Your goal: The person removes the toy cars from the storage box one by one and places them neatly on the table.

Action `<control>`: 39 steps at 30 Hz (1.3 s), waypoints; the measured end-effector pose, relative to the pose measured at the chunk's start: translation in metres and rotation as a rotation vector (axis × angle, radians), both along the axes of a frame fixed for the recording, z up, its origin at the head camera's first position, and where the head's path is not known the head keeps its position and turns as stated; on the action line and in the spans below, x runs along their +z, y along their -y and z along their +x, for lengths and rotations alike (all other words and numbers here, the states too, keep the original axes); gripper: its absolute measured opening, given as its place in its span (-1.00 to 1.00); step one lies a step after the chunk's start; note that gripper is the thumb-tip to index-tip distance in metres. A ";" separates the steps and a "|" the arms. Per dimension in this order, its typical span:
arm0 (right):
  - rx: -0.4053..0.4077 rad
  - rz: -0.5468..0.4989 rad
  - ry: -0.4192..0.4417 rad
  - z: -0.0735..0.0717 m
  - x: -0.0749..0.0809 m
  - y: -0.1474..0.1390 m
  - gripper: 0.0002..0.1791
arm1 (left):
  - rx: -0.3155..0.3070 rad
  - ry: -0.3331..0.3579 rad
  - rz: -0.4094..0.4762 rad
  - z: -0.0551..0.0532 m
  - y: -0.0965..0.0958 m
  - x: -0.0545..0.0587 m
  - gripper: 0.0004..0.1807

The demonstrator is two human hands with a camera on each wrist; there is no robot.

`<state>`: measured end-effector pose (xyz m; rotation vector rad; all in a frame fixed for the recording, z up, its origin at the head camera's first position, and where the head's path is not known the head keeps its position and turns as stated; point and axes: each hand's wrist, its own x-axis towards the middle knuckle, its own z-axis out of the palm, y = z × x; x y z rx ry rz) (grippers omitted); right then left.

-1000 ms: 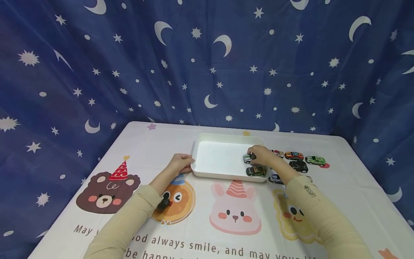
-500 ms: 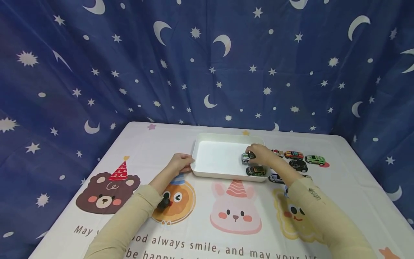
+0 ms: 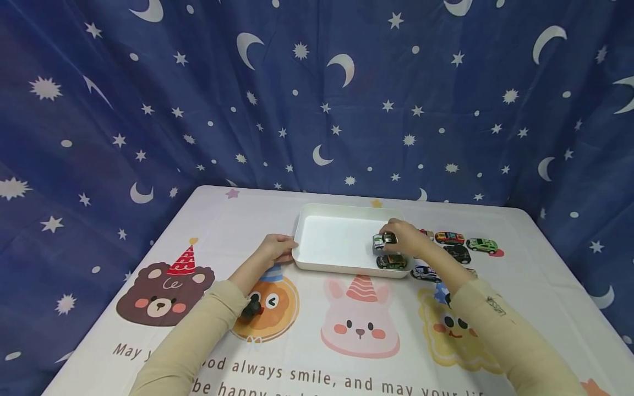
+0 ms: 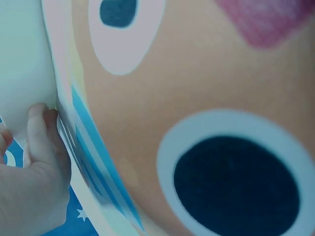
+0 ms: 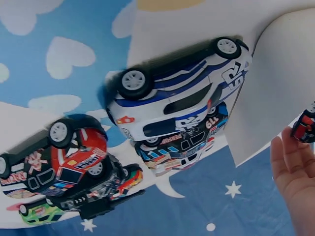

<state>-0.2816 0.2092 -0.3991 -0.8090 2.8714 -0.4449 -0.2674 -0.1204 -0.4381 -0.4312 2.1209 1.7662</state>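
Observation:
Inside the white tray (image 3: 337,242), near its right end, my right hand (image 3: 402,237) pinches a small white, green and black toy car (image 3: 383,240). A dark toy car (image 3: 392,262) sits just in front of it in the tray. The right wrist view catches the fingers of my right hand (image 5: 295,162) at its right edge. My left hand (image 3: 274,249) grips the tray's left wall between thumb and fingers. In the left wrist view, fingers of the left hand (image 4: 42,142) lie along the outside of the tray wall (image 4: 29,64).
Right of the tray stand several more toy cars, among them an orange one (image 3: 449,237), a green one (image 3: 482,245), a black one (image 3: 457,253) and a white-and-blue one (image 5: 182,98). A printed tablecloth (image 3: 277,374) covers the table; a blue curtain (image 3: 277,137) hangs behind.
My right hand and the pinched toy car shift slightly left, then back right within the tray. The right forearm has swung a little to the right. My left hand stays at the tray's wall.

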 end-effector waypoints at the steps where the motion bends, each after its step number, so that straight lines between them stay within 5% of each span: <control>1: 0.004 -0.018 -0.004 0.001 -0.001 -0.002 -0.60 | -0.003 -0.001 -0.006 0.000 0.000 0.000 -0.50; 22: -0.014 -0.154 -0.024 0.025 0.005 -0.029 -0.61 | -0.028 0.032 0.061 0.000 0.004 0.007 -0.47; 39: -0.077 -0.142 -0.098 0.047 0.014 -0.064 -0.56 | -0.029 0.062 0.117 0.000 0.006 0.009 -0.49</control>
